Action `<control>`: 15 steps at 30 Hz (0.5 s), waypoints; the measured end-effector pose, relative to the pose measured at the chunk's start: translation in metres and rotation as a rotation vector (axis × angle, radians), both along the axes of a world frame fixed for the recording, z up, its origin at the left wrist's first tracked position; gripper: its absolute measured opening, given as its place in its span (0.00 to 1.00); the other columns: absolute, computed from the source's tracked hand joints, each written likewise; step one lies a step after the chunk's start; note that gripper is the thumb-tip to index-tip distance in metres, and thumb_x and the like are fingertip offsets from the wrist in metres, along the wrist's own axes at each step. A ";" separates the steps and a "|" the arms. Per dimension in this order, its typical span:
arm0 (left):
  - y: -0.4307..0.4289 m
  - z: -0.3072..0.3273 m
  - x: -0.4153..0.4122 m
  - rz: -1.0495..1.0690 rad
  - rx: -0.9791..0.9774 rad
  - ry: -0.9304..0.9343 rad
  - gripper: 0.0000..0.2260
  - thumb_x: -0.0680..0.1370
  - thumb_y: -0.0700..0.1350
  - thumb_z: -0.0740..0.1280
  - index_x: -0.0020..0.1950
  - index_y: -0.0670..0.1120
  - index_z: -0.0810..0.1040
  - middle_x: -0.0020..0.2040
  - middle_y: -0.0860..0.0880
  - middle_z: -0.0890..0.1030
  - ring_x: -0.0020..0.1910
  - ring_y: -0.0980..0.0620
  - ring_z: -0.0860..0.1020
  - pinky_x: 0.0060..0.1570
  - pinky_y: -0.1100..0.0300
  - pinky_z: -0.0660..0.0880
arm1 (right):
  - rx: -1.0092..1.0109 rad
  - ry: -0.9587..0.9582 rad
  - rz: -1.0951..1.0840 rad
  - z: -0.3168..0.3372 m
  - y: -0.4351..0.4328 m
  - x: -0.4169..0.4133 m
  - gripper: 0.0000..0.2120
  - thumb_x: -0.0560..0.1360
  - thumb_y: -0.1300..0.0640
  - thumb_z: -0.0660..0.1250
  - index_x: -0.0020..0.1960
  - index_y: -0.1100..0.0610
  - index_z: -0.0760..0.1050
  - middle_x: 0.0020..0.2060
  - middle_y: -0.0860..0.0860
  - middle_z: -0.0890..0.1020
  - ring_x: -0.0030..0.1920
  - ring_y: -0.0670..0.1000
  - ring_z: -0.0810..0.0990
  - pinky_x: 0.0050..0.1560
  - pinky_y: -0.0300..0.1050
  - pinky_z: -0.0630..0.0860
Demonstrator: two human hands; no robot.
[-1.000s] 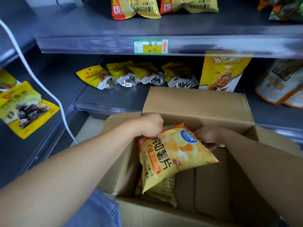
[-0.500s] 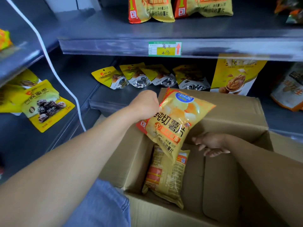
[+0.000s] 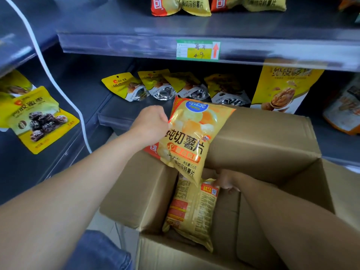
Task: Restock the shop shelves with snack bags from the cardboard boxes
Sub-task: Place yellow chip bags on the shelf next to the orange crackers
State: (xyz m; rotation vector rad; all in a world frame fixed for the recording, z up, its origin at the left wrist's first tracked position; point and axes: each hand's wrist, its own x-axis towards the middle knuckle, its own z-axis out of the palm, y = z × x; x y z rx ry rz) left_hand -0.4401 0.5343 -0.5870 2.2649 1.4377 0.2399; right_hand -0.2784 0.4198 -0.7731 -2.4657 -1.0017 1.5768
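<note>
One cardboard box (image 3: 263,145) stands open below the shelves, and two chip bags belong to it. The held chip bag (image 3: 192,137) is up in the air over the box's left wall. The second chip bag (image 3: 192,209) lies inside, leaning on that wall. Two shelved chip bags (image 3: 181,5) sit at the back of the upper shelf (image 3: 116,22), above one price label (image 3: 197,50) on its front edge. On the lower shelf (image 3: 120,112) four small pouches (image 3: 155,84) lie in a row, with one walnut bag (image 3: 282,88) upright at their right. One date bag (image 3: 37,117) lies on the side shelf at far left.

The left hand (image 3: 151,123) has its fingers clamped on the held chip bag's left edge. The right hand (image 3: 227,180) is down in the box at the second chip bag's top corner. Its fingers are partly hidden, so I cannot tell whether they grip.

Since half a second ago the held chip bag has risen, and its top now overlaps the lower shelf's front edge. The right hand has dropped from hovering to the second chip bag.

Bare grey board shows on the upper shelf left of and in front of the shelved chip bags. The box's far flap stands against the lower shelf's front edge.
</note>
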 end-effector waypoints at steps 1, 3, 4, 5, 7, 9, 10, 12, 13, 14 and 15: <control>0.001 -0.001 -0.001 -0.008 0.001 0.009 0.08 0.77 0.37 0.65 0.37 0.42 0.73 0.45 0.44 0.76 0.45 0.45 0.74 0.45 0.51 0.73 | -0.003 -0.012 0.044 -0.003 0.002 -0.002 0.26 0.75 0.53 0.68 0.69 0.63 0.68 0.64 0.57 0.75 0.63 0.57 0.76 0.61 0.48 0.75; 0.004 -0.002 -0.002 -0.002 -0.018 -0.005 0.11 0.77 0.40 0.65 0.35 0.44 0.71 0.46 0.48 0.74 0.45 0.48 0.72 0.43 0.56 0.69 | -0.006 -0.052 0.104 -0.004 0.006 -0.008 0.21 0.74 0.55 0.69 0.63 0.66 0.74 0.58 0.57 0.80 0.57 0.55 0.79 0.56 0.47 0.76; 0.005 -0.003 -0.003 0.005 -0.031 -0.020 0.12 0.77 0.41 0.66 0.34 0.46 0.70 0.46 0.48 0.74 0.46 0.49 0.72 0.44 0.57 0.68 | -0.028 -0.036 0.089 -0.008 0.008 -0.009 0.19 0.74 0.56 0.70 0.59 0.67 0.76 0.53 0.57 0.81 0.51 0.54 0.81 0.50 0.47 0.78; 0.005 -0.003 -0.003 0.006 -0.038 -0.031 0.12 0.78 0.41 0.66 0.34 0.48 0.69 0.47 0.48 0.74 0.47 0.49 0.72 0.44 0.57 0.67 | -0.045 -0.001 0.066 -0.010 0.011 -0.011 0.15 0.73 0.58 0.71 0.56 0.67 0.77 0.47 0.56 0.80 0.44 0.52 0.80 0.44 0.45 0.78; 0.006 -0.003 -0.003 0.003 -0.050 -0.049 0.12 0.78 0.40 0.65 0.35 0.46 0.70 0.47 0.48 0.74 0.47 0.49 0.73 0.45 0.56 0.70 | -0.086 0.028 0.087 0.001 0.015 -0.011 0.11 0.74 0.62 0.70 0.53 0.67 0.77 0.40 0.56 0.79 0.36 0.49 0.78 0.35 0.38 0.77; 0.006 0.003 -0.002 -0.014 -0.066 -0.056 0.09 0.77 0.38 0.64 0.37 0.43 0.72 0.45 0.46 0.74 0.44 0.47 0.72 0.44 0.56 0.71 | -0.122 0.024 0.125 0.021 0.020 -0.009 0.06 0.76 0.63 0.66 0.42 0.64 0.76 0.27 0.52 0.79 0.26 0.45 0.77 0.26 0.34 0.74; 0.006 0.007 -0.002 -0.028 -0.070 -0.054 0.07 0.77 0.37 0.64 0.38 0.42 0.73 0.43 0.45 0.73 0.41 0.46 0.70 0.43 0.57 0.70 | -0.127 0.028 0.141 0.035 0.021 -0.008 0.10 0.77 0.63 0.65 0.37 0.62 0.73 0.21 0.50 0.76 0.21 0.43 0.74 0.24 0.33 0.72; 0.008 0.017 0.000 -0.058 -0.074 -0.061 0.06 0.77 0.37 0.65 0.39 0.43 0.73 0.41 0.44 0.70 0.39 0.48 0.68 0.40 0.58 0.67 | -0.100 -0.034 0.258 0.064 0.027 -0.005 0.16 0.78 0.61 0.63 0.31 0.59 0.69 0.14 0.47 0.72 0.15 0.42 0.69 0.23 0.33 0.67; 0.010 0.022 -0.001 -0.053 -0.074 -0.068 0.06 0.77 0.38 0.65 0.40 0.42 0.74 0.40 0.44 0.71 0.39 0.48 0.68 0.39 0.58 0.67 | -0.084 -0.042 0.300 0.078 0.032 -0.004 0.16 0.78 0.60 0.62 0.31 0.59 0.69 0.16 0.48 0.73 0.16 0.42 0.69 0.23 0.32 0.67; 0.011 0.029 -0.001 -0.046 -0.073 -0.087 0.05 0.77 0.38 0.65 0.40 0.42 0.75 0.40 0.44 0.71 0.39 0.47 0.69 0.38 0.58 0.67 | -0.059 -0.047 0.317 0.094 0.035 -0.001 0.14 0.78 0.60 0.63 0.34 0.62 0.73 0.23 0.51 0.78 0.20 0.42 0.72 0.23 0.31 0.69; 0.012 0.036 -0.001 -0.037 -0.071 -0.108 0.06 0.76 0.38 0.66 0.40 0.41 0.75 0.39 0.45 0.72 0.39 0.47 0.69 0.37 0.58 0.66 | -0.026 -0.063 0.333 0.110 0.038 0.001 0.09 0.77 0.59 0.64 0.42 0.64 0.76 0.34 0.56 0.81 0.27 0.45 0.76 0.25 0.32 0.71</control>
